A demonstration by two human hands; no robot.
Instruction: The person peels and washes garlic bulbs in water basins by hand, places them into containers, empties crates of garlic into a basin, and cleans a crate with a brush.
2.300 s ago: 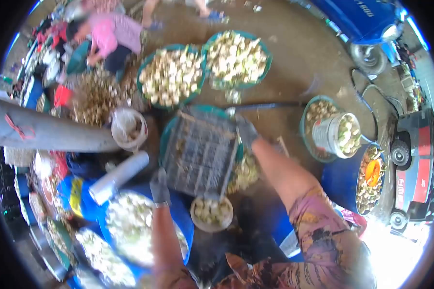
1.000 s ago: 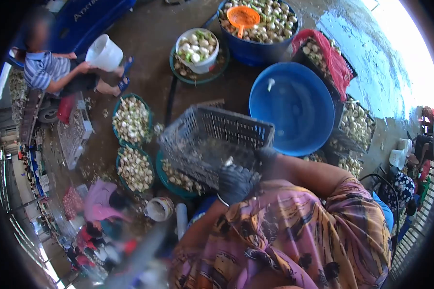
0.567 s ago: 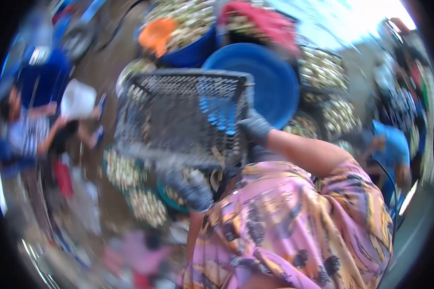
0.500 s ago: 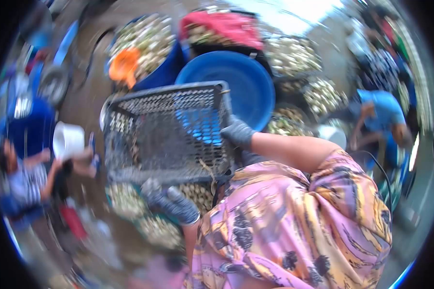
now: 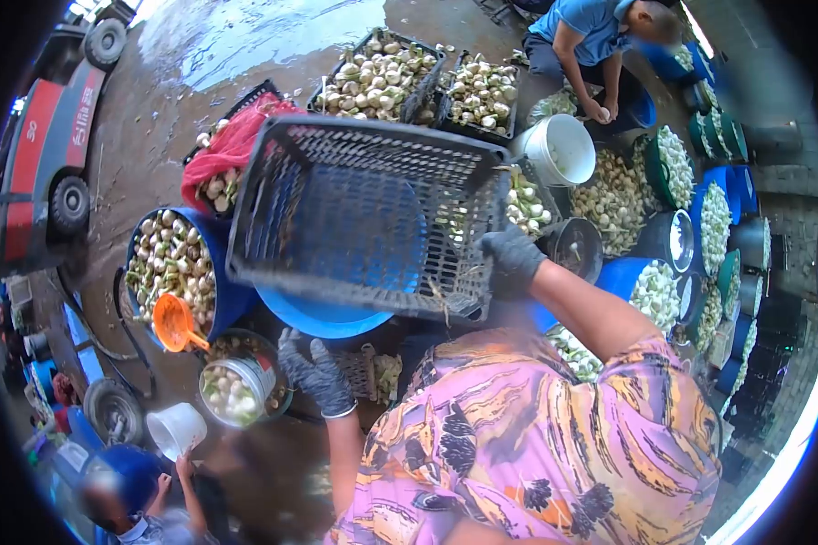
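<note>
A black plastic crate (image 5: 364, 289) with slatted walls and base hangs tilted in front of me, with nothing visible inside. My right hand (image 5: 511, 262), in a dark grey glove, is closed on its right end wall. Below the crate's near edge, my left hand (image 5: 320, 377) is open in a matching glove, fingers spread and apart from the crate. Under the crate stands a wide blue basin (image 5: 327, 320), partly hidden and also showing through the base slots.
A blue barrel (image 5: 232, 282) of onion-like bulbs holds an orange scoop (image 5: 174, 322). Filled crates (image 5: 377, 77) stand beyond. A white bucket (image 5: 241, 391) sits near my left hand. One co-worker (image 5: 591, 36) crouches top right; another (image 5: 145, 518) is lower left. A forklift (image 5: 50, 163) stands far left.
My view has swung to the right. The crate now hangs over the blue basin, and my left hand, formerly at the crate's near edge, is clear of it. My right hand keeps its grip.
</note>
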